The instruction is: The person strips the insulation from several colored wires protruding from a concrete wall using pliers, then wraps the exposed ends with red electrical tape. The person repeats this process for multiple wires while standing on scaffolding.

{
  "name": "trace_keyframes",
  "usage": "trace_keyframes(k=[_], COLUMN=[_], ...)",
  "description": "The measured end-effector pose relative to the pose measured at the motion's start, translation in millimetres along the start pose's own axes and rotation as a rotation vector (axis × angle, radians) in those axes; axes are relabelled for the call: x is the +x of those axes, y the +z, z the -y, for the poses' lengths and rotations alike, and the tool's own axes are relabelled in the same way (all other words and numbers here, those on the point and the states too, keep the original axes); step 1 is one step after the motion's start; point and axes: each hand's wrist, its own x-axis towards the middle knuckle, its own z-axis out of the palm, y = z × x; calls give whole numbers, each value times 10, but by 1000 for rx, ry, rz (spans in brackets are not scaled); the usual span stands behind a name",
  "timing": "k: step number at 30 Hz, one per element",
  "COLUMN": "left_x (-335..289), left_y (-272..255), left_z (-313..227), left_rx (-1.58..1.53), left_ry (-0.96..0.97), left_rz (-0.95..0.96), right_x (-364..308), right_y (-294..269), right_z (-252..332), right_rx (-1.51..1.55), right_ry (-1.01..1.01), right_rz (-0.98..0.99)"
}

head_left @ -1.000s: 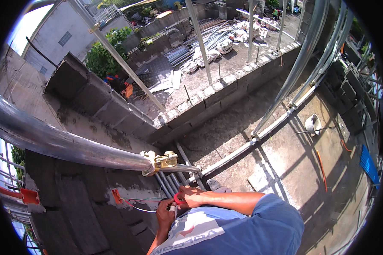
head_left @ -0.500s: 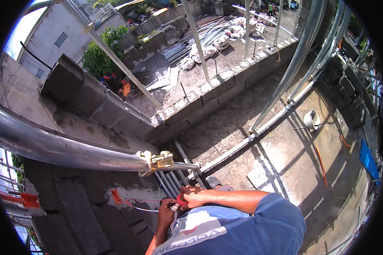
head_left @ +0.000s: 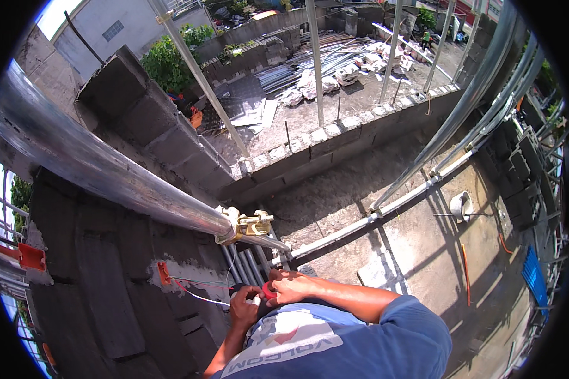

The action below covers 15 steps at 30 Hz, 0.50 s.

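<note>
My right hand [head_left: 289,288] is closed around a red tape roll [head_left: 269,291], close in front of my shirt. Right beside it, my left hand [head_left: 244,307] has its fingers pinched together, with a small white piece [head_left: 256,300] showing at the fingertips. Thin wires [head_left: 202,301], white, red and green, run from an orange electrical box [head_left: 164,273] in the block wall to my left hand. Where the wires end between the fingers is hidden.
A thick scaffold pipe [head_left: 120,170] with a brass-coloured clamp [head_left: 251,225] crosses just ahead of my hands. Several grey pipes [head_left: 250,268] stand behind them. Beyond runs a low block wall [head_left: 335,142] with upright bars. At right are a white bucket [head_left: 461,205] and blue sheet [head_left: 536,278].
My view has tilted, so the scaffold pipe slants more steeply. Both hands stay together at the red tape roll, and less of the white piece shows in my left hand.
</note>
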Motion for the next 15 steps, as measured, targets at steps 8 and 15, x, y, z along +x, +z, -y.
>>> trace_keyframes(k=[8,15], left_x=[119,364], left_y=[-113,-162], left_z=[-438,-2146], left_rx=[282,-704], left_ry=[193,583], left_rz=[278,902], right_x=[-167,-224], right_y=[-212,-163], right_z=[39,-121], right_rx=[130,642], right_ry=[56,210], right_rz=[166,-80])
